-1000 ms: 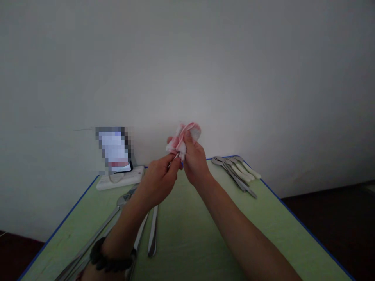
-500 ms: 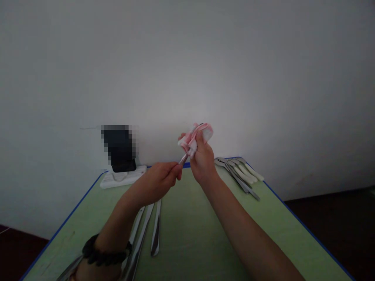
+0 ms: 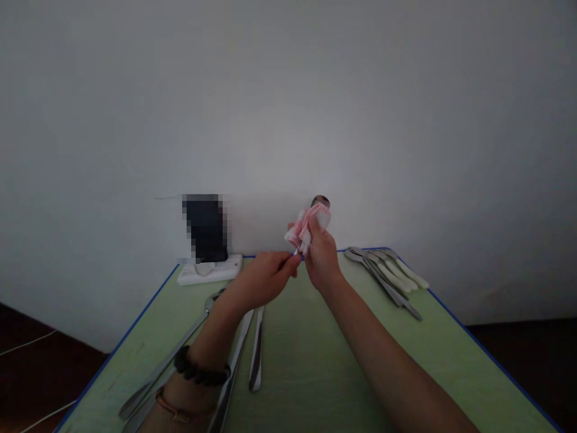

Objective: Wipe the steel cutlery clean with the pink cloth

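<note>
My left hand is closed, pinching the lower end of a metal spoon's handle. The shiny rounded bowl of the spoon sticks out at the top. Around its middle, a crumpled pink and white cloth is wrapped, and my right hand grips that cloth from the right with the thumb on top. The cloth hides most of the handle. Both hands are held close together above the far edge of the green table.
Several metal and cream-handled utensils lie piled at the back right. Long metal utensils lie at the left, partly under my left forearm. A dark, blurred-out device stands on a white power strip by the wall.
The spoon's bowl now shows above the cloth, where before it was mostly covered. The cloth sits lower along the spoon. The whole view has shifted, with the table appearing further right.
</note>
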`<action>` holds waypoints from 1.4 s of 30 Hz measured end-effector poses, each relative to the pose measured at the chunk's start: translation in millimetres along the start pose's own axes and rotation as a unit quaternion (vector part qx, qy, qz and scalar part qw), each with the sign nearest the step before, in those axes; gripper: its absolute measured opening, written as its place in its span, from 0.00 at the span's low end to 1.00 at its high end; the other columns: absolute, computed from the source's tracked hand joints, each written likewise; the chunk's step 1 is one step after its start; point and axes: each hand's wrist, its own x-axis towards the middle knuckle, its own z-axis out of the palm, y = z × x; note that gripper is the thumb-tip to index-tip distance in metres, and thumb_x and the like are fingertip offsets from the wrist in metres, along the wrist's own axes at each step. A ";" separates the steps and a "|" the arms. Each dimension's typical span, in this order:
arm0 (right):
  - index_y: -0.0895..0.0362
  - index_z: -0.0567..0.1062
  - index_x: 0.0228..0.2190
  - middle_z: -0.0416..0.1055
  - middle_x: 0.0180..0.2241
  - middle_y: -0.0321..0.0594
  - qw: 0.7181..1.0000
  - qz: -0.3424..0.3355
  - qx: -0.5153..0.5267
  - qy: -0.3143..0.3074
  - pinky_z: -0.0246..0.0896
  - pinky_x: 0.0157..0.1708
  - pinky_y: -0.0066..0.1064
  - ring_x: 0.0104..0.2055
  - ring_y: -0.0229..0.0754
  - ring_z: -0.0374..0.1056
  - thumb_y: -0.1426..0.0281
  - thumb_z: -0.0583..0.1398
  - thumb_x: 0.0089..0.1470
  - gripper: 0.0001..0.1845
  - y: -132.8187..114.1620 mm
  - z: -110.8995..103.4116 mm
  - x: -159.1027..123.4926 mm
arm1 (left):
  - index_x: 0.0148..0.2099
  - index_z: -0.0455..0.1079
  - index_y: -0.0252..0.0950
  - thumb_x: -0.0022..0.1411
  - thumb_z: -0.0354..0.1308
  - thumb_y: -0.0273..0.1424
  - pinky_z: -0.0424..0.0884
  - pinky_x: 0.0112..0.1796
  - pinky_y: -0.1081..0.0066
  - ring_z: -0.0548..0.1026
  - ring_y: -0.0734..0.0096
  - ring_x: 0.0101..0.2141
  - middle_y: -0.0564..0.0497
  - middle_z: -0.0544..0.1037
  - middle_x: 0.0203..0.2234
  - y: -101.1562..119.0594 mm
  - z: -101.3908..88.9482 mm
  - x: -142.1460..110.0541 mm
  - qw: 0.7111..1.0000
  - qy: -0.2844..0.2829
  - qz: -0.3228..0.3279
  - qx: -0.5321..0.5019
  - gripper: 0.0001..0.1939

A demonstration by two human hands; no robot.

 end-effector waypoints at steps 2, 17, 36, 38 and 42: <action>0.60 0.72 0.30 0.73 0.22 0.38 1.000 0.008 -0.010 0.000 0.59 0.22 0.27 0.22 0.36 0.67 0.49 0.61 0.43 0.26 10.5 -11.1 3.6 | 0.27 0.68 0.35 0.63 0.43 0.39 0.55 0.25 0.74 0.64 0.73 0.21 0.56 0.65 0.16 -7.3 -3.4 0.2 1.000 0.024 -0.009 0.015 0.19; 0.61 0.72 0.24 0.70 0.17 0.37 0.956 0.209 -0.130 -0.160 0.50 0.17 0.24 0.15 0.31 0.58 0.49 0.62 0.43 0.25 47.8 -59.6 2.7 | 0.41 0.66 0.32 0.57 0.52 0.40 0.64 0.44 0.63 0.69 0.64 0.38 0.44 0.69 0.39 -173.2 -55.5 5.0 0.789 0.560 -0.208 -0.141 0.16; 0.60 0.72 0.22 0.69 0.17 0.37 0.954 0.243 -0.116 -0.133 0.51 0.17 0.25 0.15 0.32 0.58 0.49 0.62 0.43 0.24 51.0 -58.6 9.9 | 0.34 0.72 0.33 0.51 0.56 0.51 0.68 0.34 0.72 0.72 0.69 0.31 0.53 0.75 0.26 -177.3 -68.1 18.4 0.794 0.495 -0.165 -0.310 0.24; 0.60 0.72 0.22 0.69 0.17 0.37 0.954 0.243 -0.117 -0.129 0.50 0.16 0.25 0.15 0.31 0.58 0.51 0.62 0.44 0.23 50.6 -58.0 9.8 | 0.34 0.72 0.33 0.50 0.57 0.51 0.67 0.32 0.72 0.72 0.69 0.30 0.53 0.75 0.26 -177.7 -68.3 17.6 0.799 0.488 -0.167 -0.310 0.24; 0.60 0.72 0.23 0.70 0.17 0.38 0.955 0.241 -0.121 -0.123 0.50 0.16 0.25 0.15 0.32 0.58 0.52 0.63 0.44 0.22 49.6 -57.0 9.3 | 0.37 0.71 0.33 0.51 0.55 0.51 0.68 0.31 0.70 0.73 0.67 0.29 0.51 0.76 0.26 -174.9 -68.0 15.5 0.801 0.480 -0.180 -0.308 0.24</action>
